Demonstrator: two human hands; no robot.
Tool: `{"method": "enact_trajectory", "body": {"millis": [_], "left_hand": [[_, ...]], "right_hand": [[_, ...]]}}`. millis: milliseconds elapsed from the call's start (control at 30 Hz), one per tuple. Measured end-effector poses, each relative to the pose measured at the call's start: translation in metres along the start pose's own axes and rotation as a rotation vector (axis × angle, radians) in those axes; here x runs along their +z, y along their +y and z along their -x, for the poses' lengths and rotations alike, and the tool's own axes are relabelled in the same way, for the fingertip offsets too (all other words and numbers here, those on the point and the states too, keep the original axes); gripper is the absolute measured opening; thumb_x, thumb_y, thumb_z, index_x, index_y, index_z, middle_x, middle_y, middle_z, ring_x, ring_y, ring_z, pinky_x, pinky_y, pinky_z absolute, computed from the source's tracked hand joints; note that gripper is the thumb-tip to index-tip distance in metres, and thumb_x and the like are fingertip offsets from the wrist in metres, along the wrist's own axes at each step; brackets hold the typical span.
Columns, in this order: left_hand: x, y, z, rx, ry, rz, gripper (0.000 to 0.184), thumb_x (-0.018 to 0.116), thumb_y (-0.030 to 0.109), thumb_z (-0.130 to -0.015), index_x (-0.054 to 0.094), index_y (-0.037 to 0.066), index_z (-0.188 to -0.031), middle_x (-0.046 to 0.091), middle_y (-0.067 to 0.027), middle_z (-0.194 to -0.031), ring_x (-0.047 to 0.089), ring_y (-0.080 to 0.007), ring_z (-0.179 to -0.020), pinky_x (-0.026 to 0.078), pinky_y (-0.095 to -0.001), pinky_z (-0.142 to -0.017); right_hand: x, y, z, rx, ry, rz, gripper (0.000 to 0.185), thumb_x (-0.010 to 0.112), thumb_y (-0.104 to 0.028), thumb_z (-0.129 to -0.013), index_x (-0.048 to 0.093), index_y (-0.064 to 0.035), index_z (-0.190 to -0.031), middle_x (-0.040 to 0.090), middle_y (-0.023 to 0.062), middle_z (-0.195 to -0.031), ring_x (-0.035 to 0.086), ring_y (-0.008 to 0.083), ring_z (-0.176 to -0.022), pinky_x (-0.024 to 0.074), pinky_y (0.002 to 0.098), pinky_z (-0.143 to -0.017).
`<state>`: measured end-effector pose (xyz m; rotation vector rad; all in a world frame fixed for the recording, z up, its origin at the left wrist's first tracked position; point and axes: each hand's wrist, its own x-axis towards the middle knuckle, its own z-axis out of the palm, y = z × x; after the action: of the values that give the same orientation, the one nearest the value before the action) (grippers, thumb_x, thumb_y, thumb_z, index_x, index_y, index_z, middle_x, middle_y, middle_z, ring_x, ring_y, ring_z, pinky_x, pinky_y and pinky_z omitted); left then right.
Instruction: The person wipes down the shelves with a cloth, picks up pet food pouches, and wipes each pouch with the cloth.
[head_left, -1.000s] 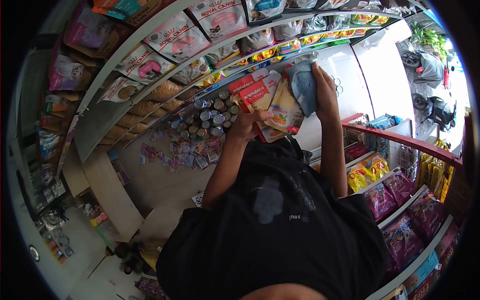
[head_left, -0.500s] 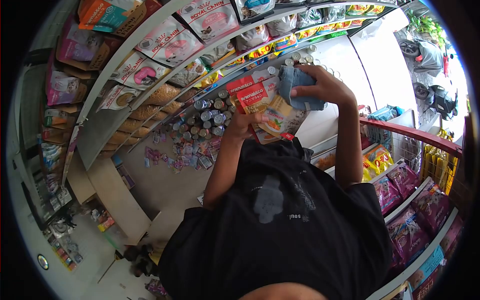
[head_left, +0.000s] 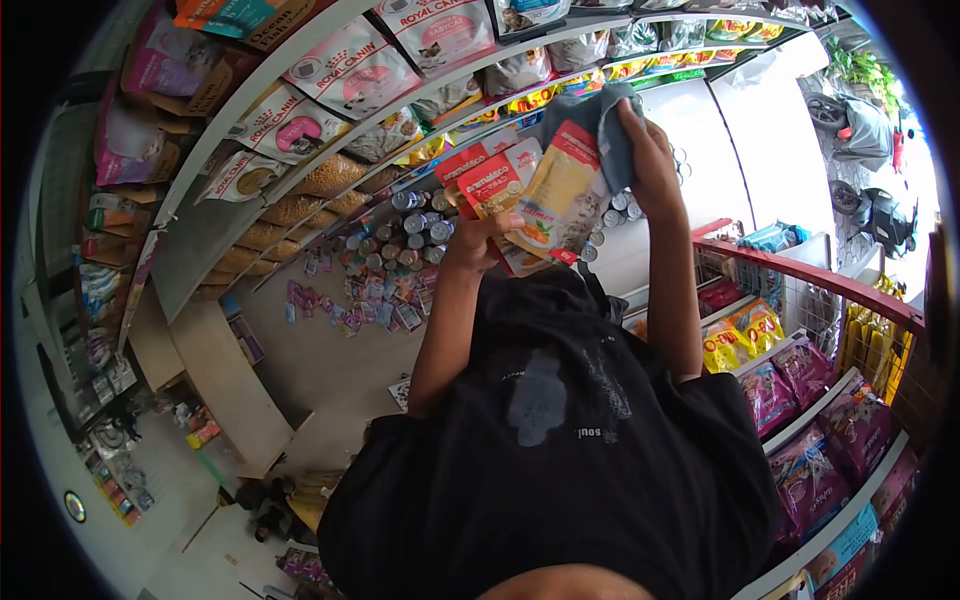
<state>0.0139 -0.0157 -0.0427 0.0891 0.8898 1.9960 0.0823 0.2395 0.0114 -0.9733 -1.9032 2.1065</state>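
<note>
My left hand [head_left: 474, 244] is closed round several red-and-white cat food pouches [head_left: 487, 182], fanned out in front of my chest. The foremost pouch [head_left: 565, 196] carries a picture of a cat and the word salmon, and my thumb lies over its lower left edge. A blue-grey cloth [head_left: 617, 140] is gripped in my right hand [head_left: 651, 165], with the thumb on its near side. The cloth sits against the upper right edge of the front pouch, and part of it hangs behind that pouch.
Shelves of pet food bags [head_left: 352, 72] curve along the far side. Below them, several cans [head_left: 417, 228] and small scattered sachets [head_left: 372, 300] lie on a pale surface. On my right are a red-railed wire rack [head_left: 800, 273] and shelves with purple bags [head_left: 818, 475].
My right hand has moved down and turned, and the cloth has opened out and shifted right. The front pouch now shows more fully, fanned away from the others.
</note>
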Motion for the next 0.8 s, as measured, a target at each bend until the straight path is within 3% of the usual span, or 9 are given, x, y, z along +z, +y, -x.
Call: {"method": "enact_trajectory", "body": {"millis": [100, 233, 300, 333, 400, 433, 567, 733, 800], "left_hand": [[-0.003, 0.003, 0.003, 0.055, 0.031, 0.106, 0.073, 0.054, -0.002, -0.072, 0.042, 0.004, -0.144, 0.061, -0.0179, -0.13, 0.065, -0.0355, -0.109, 0.054, -0.0452, -0.092], [-0.001, 0.011, 0.005, 0.076, 0.016, 0.25, 0.073, 0.053, 0.002, -0.072, 0.043, 0.004, -0.144, 0.062, -0.0176, -0.128, 0.065, -0.0364, -0.107, 0.053, -0.0472, -0.092], [0.001, 0.016, 0.005, 0.08, 0.032, 0.225, 0.071, 0.055, 0.0, -0.072, 0.045, 0.005, -0.142, 0.063, -0.0161, -0.128, 0.065, -0.0341, -0.107, 0.054, -0.0439, -0.091], [0.001, 0.018, 0.005, 0.077, 0.048, 0.199, 0.07, 0.056, -0.002, -0.071, 0.047, 0.005, -0.14, 0.064, -0.0147, -0.127, 0.066, -0.0318, -0.106, 0.054, -0.0407, -0.091], [0.003, 0.019, 0.005, 0.061, 0.077, 0.148, 0.067, 0.059, -0.005, -0.071, 0.051, 0.006, -0.136, 0.065, -0.0117, -0.125, 0.066, -0.0272, -0.105, 0.054, -0.0343, -0.089], [0.002, 0.017, 0.004, 0.054, 0.072, 0.147, 0.067, 0.059, -0.005, -0.071, 0.051, 0.006, -0.136, 0.065, -0.0117, -0.125, 0.066, -0.0272, -0.105, 0.054, -0.0343, -0.089], [-0.008, 0.003, -0.001, 0.057, 0.053, -0.008, 0.072, 0.055, 0.0, -0.072, 0.043, 0.005, -0.143, 0.061, -0.0167, -0.13, 0.065, -0.0347, -0.108, 0.054, -0.0428, -0.091], [0.011, 0.009, -0.001, 0.027, 0.079, -0.029, 0.068, 0.06, -0.008, -0.07, 0.05, 0.005, -0.136, 0.065, -0.0114, -0.125, 0.067, -0.0268, -0.104, 0.055, -0.0336, -0.088], [0.014, 0.009, -0.001, 0.022, 0.073, -0.008, 0.069, 0.06, -0.008, -0.07, 0.051, 0.005, -0.136, 0.065, -0.0115, -0.125, 0.067, -0.0268, -0.104, 0.055, -0.0334, -0.087]], "right_hand": [[-0.005, 0.009, -0.005, 0.144, 0.051, -0.307, 0.038, 0.056, -0.037, -0.101, 0.063, -0.0027, -0.115, 0.068, 0.0124, -0.105, 0.065, 0.0163, -0.084, 0.0529, 0.0291, -0.074], [-0.01, 0.062, -0.007, -0.072, -0.291, -1.214, 0.04, 0.045, -0.032, -0.106, 0.054, -0.0035, -0.132, 0.064, 0.0125, -0.123, 0.062, 0.0213, -0.107, 0.0498, 0.036, -0.095], [0.019, 0.034, 0.009, -0.29, -0.214, -0.836, 0.024, 0.046, -0.01, -0.103, 0.065, 0.0026, -0.11, 0.069, 0.0133, -0.093, 0.06, 0.0125, -0.068, 0.0501, 0.0226, -0.06], [0.037, 0.023, 0.017, -0.292, -0.214, -0.839, 0.024, 0.046, -0.01, -0.103, 0.065, 0.0026, -0.11, 0.069, 0.0133, -0.093, 0.06, 0.0125, -0.068, 0.0501, 0.0226, -0.06], [0.062, 0.01, 0.029, 0.22, 0.279, -1.034, 0.025, 0.054, -0.019, -0.102, 0.068, 0.0019, -0.101, 0.067, 0.0098, -0.08, 0.056, 0.0101, -0.058, 0.045, 0.0185, -0.054], [0.058, 0.013, 0.029, 0.217, 0.287, -1.037, 0.025, 0.054, -0.019, -0.102, 0.068, 0.0019, -0.101, 0.067, 0.0098, -0.08, 0.056, 0.0101, -0.058, 0.045, 0.0185, -0.054], [0.038, 0.037, 0.026, 0.101, -0.049, -0.51, 0.029, 0.057, -0.031, -0.103, 0.064, -0.0048, -0.113, 0.071, 0.0051, -0.094, 0.065, 0.0087, -0.071, 0.0515, 0.0205, -0.065], [0.038, 0.03, 0.029, 0.057, 0.15, -0.245, 0.037, 0.064, -0.037, -0.097, 0.067, 0.0003, -0.097, 0.064, 0.0014, -0.073, 0.055, 0.007, -0.059, 0.0416, 0.0188, -0.053], [0.035, 0.031, 0.027, 0.024, 0.136, -0.194, 0.035, 0.065, -0.036, -0.097, 0.066, -0.0006, -0.098, 0.064, 0.0012, -0.074, 0.054, 0.0061, -0.058, 0.0414, 0.0185, -0.052]]}}
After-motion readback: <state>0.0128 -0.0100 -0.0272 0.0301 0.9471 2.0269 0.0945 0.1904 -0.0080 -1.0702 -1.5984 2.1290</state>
